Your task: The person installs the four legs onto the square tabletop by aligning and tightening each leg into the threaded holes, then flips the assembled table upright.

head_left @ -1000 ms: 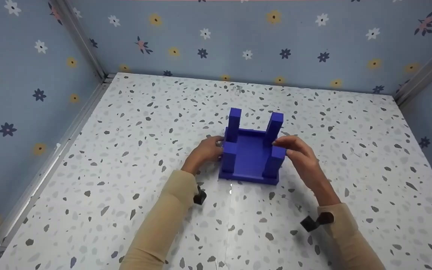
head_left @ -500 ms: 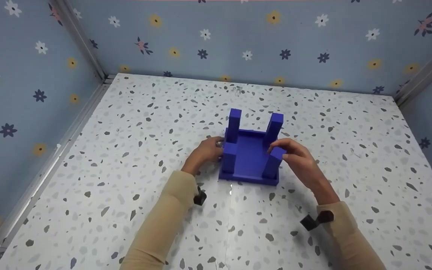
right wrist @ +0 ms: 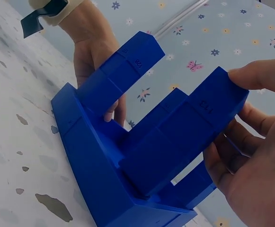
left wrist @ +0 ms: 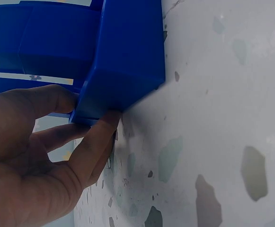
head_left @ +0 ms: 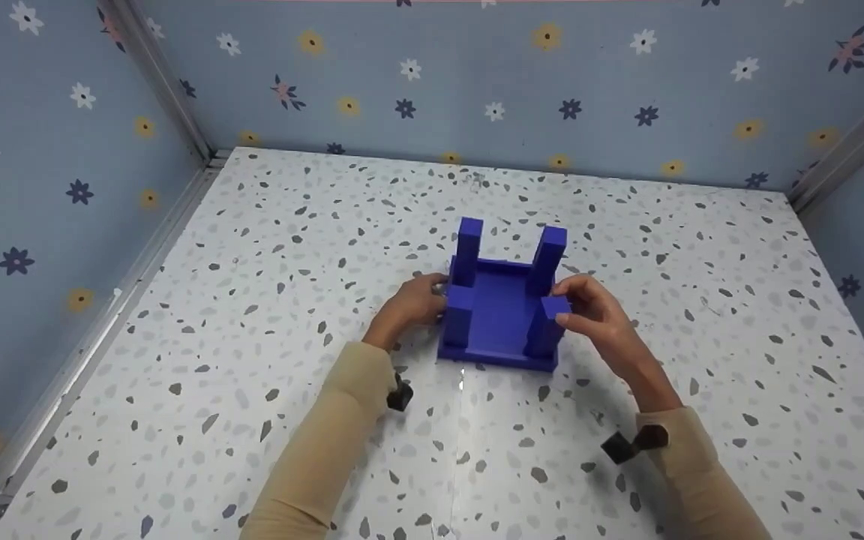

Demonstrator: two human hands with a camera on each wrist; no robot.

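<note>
A blue toy table (head_left: 503, 307) lies upside down, its flat base on the tabletop and its square legs pointing up. My left hand (head_left: 421, 298) holds the base's left side; in the left wrist view its thumb and fingers (left wrist: 110, 124) pinch the base's edge. At the near right corner, my right hand (head_left: 603, 322) pinches the upper part of a leg (right wrist: 194, 125), the thumb on its near face and the other fingers behind. Small raised digits mark this leg. Its foot sits inside the base's rim; how firmly it is seated I cannot tell.
White speckled tabletop (head_left: 312, 225) surrounds the toy table. Blue flowered panels (head_left: 477, 67) stand behind and at both sides, with metal rails at the corners. Both sleeved wrists carry a small black device (head_left: 631, 442).
My right hand's fingers reached over the near right leg's inner side, then drew back behind it, and the thumb came onto its near face. The leg's top shifted slightly. My left hand stayed put.
</note>
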